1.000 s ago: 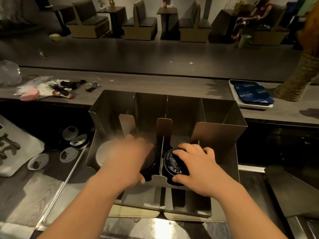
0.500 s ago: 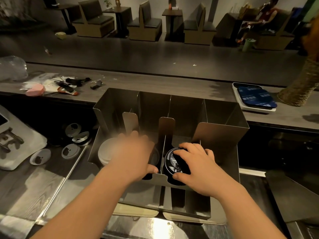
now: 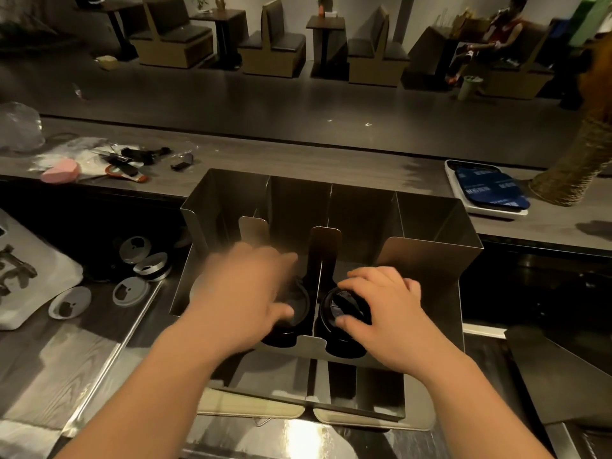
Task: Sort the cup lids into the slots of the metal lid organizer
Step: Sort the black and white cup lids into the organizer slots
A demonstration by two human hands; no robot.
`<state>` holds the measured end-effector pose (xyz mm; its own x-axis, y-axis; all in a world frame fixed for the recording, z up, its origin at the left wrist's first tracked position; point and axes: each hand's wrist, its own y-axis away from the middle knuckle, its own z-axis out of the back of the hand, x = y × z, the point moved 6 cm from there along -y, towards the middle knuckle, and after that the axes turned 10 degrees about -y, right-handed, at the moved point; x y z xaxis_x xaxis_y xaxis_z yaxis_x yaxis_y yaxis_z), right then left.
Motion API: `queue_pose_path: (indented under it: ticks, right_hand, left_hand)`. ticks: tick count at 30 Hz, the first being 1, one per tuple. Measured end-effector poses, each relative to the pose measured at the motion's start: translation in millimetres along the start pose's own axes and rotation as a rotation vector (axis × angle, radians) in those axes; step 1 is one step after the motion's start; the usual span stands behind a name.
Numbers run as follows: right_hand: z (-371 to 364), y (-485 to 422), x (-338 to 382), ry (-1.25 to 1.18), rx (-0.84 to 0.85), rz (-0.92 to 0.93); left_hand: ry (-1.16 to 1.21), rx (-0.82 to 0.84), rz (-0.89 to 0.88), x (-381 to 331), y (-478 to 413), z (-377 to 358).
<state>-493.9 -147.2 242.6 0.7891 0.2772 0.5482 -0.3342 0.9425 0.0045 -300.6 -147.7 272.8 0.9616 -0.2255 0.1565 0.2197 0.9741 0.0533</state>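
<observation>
The metal lid organizer (image 3: 430, 260) stands on the counter before me, with several slots split by upright dividers. My right hand (image 3: 381, 303) grips a stack of black lids (image 3: 341, 308) in the slot right of the centre divider. My left hand (image 3: 245, 293), blurred by motion, lies over black lids (image 3: 299, 303) in the slot left of that divider; whether it grips them is unclear. The leftmost slot is mostly hidden behind my left hand. Several white lids (image 3: 130, 290) lie loose on the counter at the left.
A white bag (image 3: 29, 279) lies at the far left. Small tools and a pink object (image 3: 61, 171) sit on the raised ledge behind. A tray with a blue pad (image 3: 486, 190) and a woven basket (image 3: 569, 180) stand at the right. A person sits far back.
My left hand has shifted right and forward over the black lids and is now blurred. My right hand stays on its black stack.
</observation>
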Motion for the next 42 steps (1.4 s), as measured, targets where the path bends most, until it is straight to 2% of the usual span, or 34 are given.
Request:
queue_pose_path:
  ticks: [3, 5, 9, 13, 16, 22, 23, 25, 27, 29, 30, 32, 34, 39, 42]
  right_hand:
    - [12.9, 0.9, 13.1, -0.075, -0.243, 0.036]
    - [13.0, 0.1, 30.4, -0.107, -0.313, 0.086]
    - [-14.2, -14.2, 75.7, 0.061, -0.16, 0.139]
    - [-47.2, -36.1, 90.6, 0.365, -0.011, 0.003]
    - [-58.5, -41.4, 88.3, 0.362, 0.026, -0.039]
    - [-57.1, -44.4, 89.3, 0.341, 0.08, -0.068]
    - [-53.7, -44.9, 91.2, 0.341, 0.076, -0.075]
    - [-42.8, -45.4, 101.2, 0.299, -0.005, -0.055]
    - [-29.1, -43.2, 119.7, 0.132, -0.143, 0.031]
    - [-21.4, -40.1, 143.7, -0.167, -0.18, 0.115]
    - [-21.6, -38.6, 157.0, -0.308, -0.146, 0.149]
    - [-27.5, -35.6, 180.8, -0.459, -0.046, 0.213]
    - [-38.2, -36.1, 193.5, -0.486, 0.02, 0.237]
    - [-59.4, -43.7, 200.9, -0.493, 0.032, 0.213]
    - [-61.5, -50.7, 199.8, -0.483, 0.041, 0.187]
  left_hand:
    - [0.118, -0.221, 0.172, 38.7, 20.8, 18.9]
    - [0.106, -0.283, 0.262, 59.9, 32.7, 15.9]
    - [0.119, -0.182, 0.235, 66.3, 38.1, -3.7]
    - [0.239, -0.197, 0.196, 70.1, 36.0, -12.8]
    - [0.427, -0.183, 0.21, 83.5, 38.0, -20.4]
    - [0.951, -0.179, 0.278, 109.3, 45.6, -26.1]
    - [1.117, -0.2, 0.309, 114.0, 47.3, -26.7]
    - [1.611, -0.233, 0.347, 119.9, 50.4, -29.6]
    - [2.073, -0.185, 0.282, 117.4, 50.9, -32.2]
    - [2.317, -0.086, 0.228, 113.2, 51.2, -32.0]
    - [2.392, -0.044, 0.184, 112.0, 50.7, -31.2]
    - [2.467, 0.002, 0.119, 110.6, 50.4, -30.1]
    - [2.46, 0.013, 0.1, 110.3, 50.7, -32.2]
    - [2.344, -0.028, 0.1, 108.2, 55.3, -35.6]
    - [2.165, -0.103, 0.143, 117.6, 55.6, -37.9]
